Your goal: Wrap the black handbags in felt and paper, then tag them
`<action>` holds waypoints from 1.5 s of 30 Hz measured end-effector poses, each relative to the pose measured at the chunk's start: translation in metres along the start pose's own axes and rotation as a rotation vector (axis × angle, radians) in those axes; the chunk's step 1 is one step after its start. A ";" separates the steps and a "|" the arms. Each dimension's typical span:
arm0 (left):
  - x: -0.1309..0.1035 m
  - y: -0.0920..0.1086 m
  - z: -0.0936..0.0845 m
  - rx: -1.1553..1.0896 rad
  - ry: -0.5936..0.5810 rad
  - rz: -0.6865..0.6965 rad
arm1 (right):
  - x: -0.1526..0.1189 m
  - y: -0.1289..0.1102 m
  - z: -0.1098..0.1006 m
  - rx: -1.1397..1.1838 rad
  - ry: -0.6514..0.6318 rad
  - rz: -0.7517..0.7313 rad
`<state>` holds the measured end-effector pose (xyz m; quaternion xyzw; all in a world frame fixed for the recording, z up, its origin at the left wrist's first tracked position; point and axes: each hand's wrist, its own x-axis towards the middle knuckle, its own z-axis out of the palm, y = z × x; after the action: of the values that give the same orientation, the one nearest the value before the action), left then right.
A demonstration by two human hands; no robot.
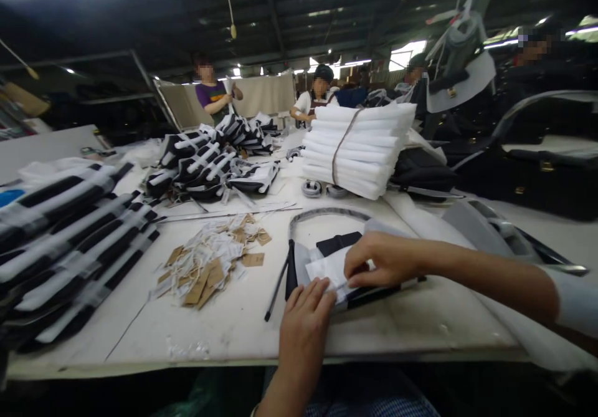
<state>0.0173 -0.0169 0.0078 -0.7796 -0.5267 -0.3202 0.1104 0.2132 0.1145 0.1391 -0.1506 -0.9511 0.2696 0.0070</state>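
A black handbag (343, 242) lies on the table in front of me, partly covered in white and pale grey wrapping. Its strap (322, 212), sleeved in clear wrap, arches out behind it. On top of the bag is a thin white sheet (327, 267). My left hand (306, 317) rests on the sheet's near edge with its fingers stretched out flat. Curled in a pinch, my right hand (380, 260) is on the sheet's right part; its fingertips hide exactly what they grip.
Left of the bag lies a heap of brown tags with strings (210, 267). Wrapped black bags are stacked at left (79, 236) and farther back (200, 161). A tied bundle of white sheets (355, 149) stands behind. Two people work across the table; black bags (532, 174) lie right.
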 end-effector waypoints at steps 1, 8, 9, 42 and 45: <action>0.000 0.001 0.001 -0.009 0.007 -0.011 | 0.017 0.006 0.000 -0.022 -0.052 -0.024; -0.002 0.003 0.007 -0.038 0.045 -0.059 | 0.091 0.032 -0.001 -0.036 -0.429 0.016; -0.003 0.003 0.007 -0.040 0.063 -0.061 | 0.097 0.034 -0.002 -0.016 -0.475 0.023; -0.006 0.009 0.012 -0.015 0.134 -0.111 | 0.134 0.012 0.007 -0.432 -0.593 0.023; -0.005 0.006 0.011 -0.052 0.170 -0.067 | 0.137 0.011 0.008 -0.493 -0.585 0.004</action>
<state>0.0253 -0.0177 -0.0031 -0.7342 -0.5325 -0.4026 0.1238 0.0847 0.1587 0.1170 -0.0660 -0.9489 0.0646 -0.3018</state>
